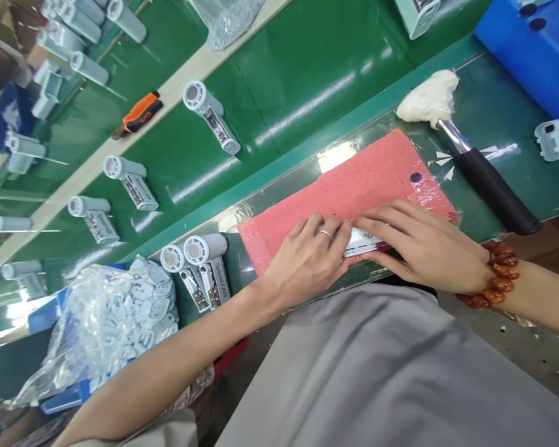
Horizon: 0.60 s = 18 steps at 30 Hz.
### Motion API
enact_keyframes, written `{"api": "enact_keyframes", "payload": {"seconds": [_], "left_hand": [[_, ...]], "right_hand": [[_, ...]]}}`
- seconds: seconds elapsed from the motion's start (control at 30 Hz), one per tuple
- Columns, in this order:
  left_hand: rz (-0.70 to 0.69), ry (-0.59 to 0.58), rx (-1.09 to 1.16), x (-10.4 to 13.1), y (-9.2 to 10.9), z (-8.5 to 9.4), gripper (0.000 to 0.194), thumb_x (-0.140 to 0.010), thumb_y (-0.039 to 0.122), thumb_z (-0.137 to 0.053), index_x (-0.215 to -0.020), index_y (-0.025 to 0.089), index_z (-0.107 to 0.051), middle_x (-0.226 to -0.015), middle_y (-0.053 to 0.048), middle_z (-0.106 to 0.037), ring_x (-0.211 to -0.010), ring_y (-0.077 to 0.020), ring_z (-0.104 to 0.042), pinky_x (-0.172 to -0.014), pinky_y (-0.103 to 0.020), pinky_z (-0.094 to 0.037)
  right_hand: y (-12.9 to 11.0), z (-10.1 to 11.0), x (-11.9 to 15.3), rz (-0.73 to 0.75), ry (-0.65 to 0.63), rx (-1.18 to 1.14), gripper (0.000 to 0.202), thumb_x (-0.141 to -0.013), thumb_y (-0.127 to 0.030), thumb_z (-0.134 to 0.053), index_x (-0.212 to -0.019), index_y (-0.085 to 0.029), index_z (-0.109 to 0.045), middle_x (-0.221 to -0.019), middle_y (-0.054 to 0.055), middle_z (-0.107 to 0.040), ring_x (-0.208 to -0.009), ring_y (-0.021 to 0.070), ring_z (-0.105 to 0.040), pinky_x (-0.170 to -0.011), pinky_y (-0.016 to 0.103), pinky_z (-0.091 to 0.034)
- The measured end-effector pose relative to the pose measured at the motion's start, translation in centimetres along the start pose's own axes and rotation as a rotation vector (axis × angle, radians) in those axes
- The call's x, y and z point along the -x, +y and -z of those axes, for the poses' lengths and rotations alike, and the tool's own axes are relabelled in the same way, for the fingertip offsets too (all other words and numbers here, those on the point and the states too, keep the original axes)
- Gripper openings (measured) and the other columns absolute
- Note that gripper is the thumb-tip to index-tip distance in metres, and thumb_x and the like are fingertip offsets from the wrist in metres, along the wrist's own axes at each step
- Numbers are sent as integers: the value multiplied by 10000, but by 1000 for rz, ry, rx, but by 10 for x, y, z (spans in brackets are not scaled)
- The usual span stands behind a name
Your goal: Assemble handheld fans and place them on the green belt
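A light-coloured handheld fan body [361,241] with dark lettering lies at the near edge of a red foam pad [326,186], mostly covered by my hands. My left hand [307,254], wearing a ring, has its fingers closed on the fan's left end. On its right side my right hand [414,245] grips it between thumb and fingers, a beaded bracelet at the wrist. Left of the pad stand two fan bodies [206,248], one lettered "Speed FAN", with inner parts exposed. A hammer [489,177], its head wrapped in white material, rests right of the pad.
Further fan bodies [217,124] are spaced along the green conveyor belt [302,93]. Orange-handled pliers [142,113] lie on its far rail. A plastic bag of pale parts [121,310] sits at left. A blue bin [535,56] and a small pale cover [552,140] are at right.
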<state>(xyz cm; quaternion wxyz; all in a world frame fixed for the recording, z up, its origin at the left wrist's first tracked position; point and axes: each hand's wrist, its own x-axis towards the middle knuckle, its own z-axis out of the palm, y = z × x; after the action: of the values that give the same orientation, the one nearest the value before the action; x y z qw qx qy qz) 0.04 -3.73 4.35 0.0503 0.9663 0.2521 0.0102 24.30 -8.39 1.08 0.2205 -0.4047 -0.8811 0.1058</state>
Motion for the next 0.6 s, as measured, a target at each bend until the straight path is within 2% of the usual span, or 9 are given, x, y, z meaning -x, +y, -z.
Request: {"api": "enact_keyframes", "payload": {"seconds": [0.1, 0.17, 0.27, 0.37, 0.47, 0.6], "left_hand": [[-2, 89, -49, 1, -2, -9, 593, -1092, 550, -521, -1391, 40, -574, -1236, -204, -714, -1054, -346, -653, -898, -486, -546], [-11, 106, -62, 1, -4, -11, 648, -1097, 565, -496, -1417, 4, -551, -1276, -227, -700, -1103, -362, -648, -931, -490, -541], [-88, 78, -145, -1, -8, -11, 609, -1117, 542, -449, -1380, 7, -572, -1199, -206, -720, -999, -328, -661, -839, -454, -542], [-133, 47, -182, -3, -12, -10, 517, -1137, 473, -416, -1346, 35, -591, -1090, -159, -725, -900, -289, -651, -738, -416, -507], [-129, 38, -177, -4, -14, -12, 470, -1142, 414, -396, -1352, 38, -585, -1065, -152, -726, -910, -286, -653, -744, -412, -497], [-107, 42, -173, -4, -13, -13, 476, -1141, 419, -380, -1348, 44, -587, -1115, -177, -736, -949, -304, -664, -756, -414, -499]], "right_hand": [[5, -4, -5, 62, -4, 100, 420, -1060, -324, -588, -1344, -18, -633, -1103, 186, -715, -959, 297, -608, -826, 436, -505], [8, -7, -9, 101, -8, 198, 446, -1070, -371, -559, -1291, 3, -658, -1021, 176, -699, -899, 286, -577, -772, 416, -487], [12, -11, -12, 209, 27, 332, 453, -1095, -399, -491, -1211, -10, -692, -931, 141, -669, -844, 265, -527, -729, 385, -462], [15, -13, -15, 290, 51, 370, 414, -1090, -352, -498, -1157, 2, -704, -891, 127, -646, -822, 251, -503, -741, 374, -460], [16, -15, -15, 305, 52, 377, 338, -1066, -261, -513, -1151, 4, -705, -881, 118, -641, -817, 245, -499, -753, 371, -463], [14, -18, -15, 293, 58, 384, 298, -1047, -204, -493, -1137, -24, -714, -873, 116, -643, -819, 249, -498, -743, 376, -455]]}}
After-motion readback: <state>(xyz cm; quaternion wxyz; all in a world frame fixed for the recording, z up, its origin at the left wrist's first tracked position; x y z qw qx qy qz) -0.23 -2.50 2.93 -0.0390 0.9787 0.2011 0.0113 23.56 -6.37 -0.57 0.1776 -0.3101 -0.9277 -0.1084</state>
